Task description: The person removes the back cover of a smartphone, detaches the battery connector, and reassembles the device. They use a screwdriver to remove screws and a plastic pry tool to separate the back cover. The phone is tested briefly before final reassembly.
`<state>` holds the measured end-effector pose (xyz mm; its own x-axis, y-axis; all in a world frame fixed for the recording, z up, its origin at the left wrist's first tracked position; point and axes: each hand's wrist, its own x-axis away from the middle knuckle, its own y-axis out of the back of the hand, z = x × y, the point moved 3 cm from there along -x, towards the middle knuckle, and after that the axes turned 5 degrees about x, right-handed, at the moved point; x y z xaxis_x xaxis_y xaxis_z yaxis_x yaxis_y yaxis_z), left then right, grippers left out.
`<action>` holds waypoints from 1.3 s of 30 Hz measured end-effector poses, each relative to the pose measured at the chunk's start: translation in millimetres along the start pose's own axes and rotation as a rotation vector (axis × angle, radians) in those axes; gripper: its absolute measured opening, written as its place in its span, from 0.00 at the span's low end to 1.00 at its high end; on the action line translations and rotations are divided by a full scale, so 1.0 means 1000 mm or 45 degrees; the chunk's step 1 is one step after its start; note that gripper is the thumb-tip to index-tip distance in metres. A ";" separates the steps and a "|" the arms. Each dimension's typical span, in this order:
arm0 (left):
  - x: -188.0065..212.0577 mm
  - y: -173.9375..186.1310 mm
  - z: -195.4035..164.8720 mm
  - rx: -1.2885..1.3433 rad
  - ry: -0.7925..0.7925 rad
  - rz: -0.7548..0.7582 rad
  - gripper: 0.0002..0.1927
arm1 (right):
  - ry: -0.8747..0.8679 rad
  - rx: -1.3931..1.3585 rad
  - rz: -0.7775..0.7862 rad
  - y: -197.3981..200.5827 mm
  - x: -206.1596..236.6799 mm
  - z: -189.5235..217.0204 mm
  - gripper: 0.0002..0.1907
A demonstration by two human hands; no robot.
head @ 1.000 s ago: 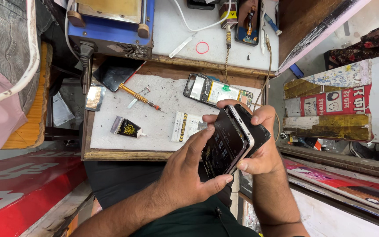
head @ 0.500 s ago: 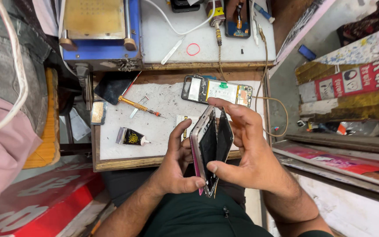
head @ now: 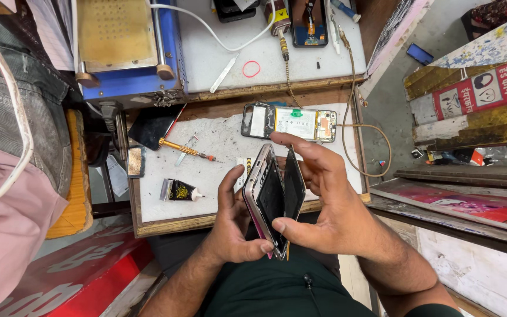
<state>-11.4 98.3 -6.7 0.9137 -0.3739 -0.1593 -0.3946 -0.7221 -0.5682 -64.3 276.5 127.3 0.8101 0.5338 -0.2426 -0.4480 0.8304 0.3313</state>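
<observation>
Since half a second ago our hands have barely shifted; the phone's two halves gape about as wide as before, and a second ago they lay almost shut, flat in our palms. We hold a phone (head: pixel 268 196) edge-up over our lap, just in front of the table's (head: pixel 165 223) near rim. It is split: a pinkish frame body on the left, a dark screen panel (head: pixel 293 186) on the right, joined at the bottom, spread at the top. Our left hand (head: pixel 233 226) has its grip closed round the frame from behind, thumb at the lower edge. Our right hand (head: pixel 330 202) has its grip closed on the screen panel, thumb at the bottom near the seam, fingers curled over the top edge.

On the table, a second opened phone (head: pixel 289 122) lies flat with its insides up, just beyond our fingertips. An orange-handled screwdriver (head: pixel 186 150) lies left of centre, tweezers (head: pixel 184 149) crossing beside it. A black glue tube (head: pixel 180 191) lies near the front left corner. A dark glass panel (head: pixel 151 124) sits at the rear left corner.

Farther back, a blue machine (head: pixel 127 50) with a brass-coloured plate stands on a white surface, with a red ring (head: pixel 251 68) and another phone (head: pixel 308 22) near it. A braided cable (head: pixel 356 111) loops down the right side.
</observation>
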 end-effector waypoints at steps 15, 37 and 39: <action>-0.009 0.005 0.005 -0.194 0.027 -0.186 0.65 | -0.124 -0.466 -0.202 0.007 0.013 -0.061 0.59; 0.016 0.035 -0.024 -0.025 -0.086 -0.530 0.66 | -0.353 0.603 0.118 0.012 -0.005 -0.117 0.51; 0.017 0.032 -0.025 0.074 -0.057 -0.488 0.66 | -0.262 0.832 0.256 -0.006 -0.015 -0.119 0.47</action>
<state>-11.4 54.4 -7.6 0.9976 -0.0567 0.0388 -0.0190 -0.7698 -0.6380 -118.3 282.7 20.6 0.8193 0.5723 0.0361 -0.3299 0.4190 0.8459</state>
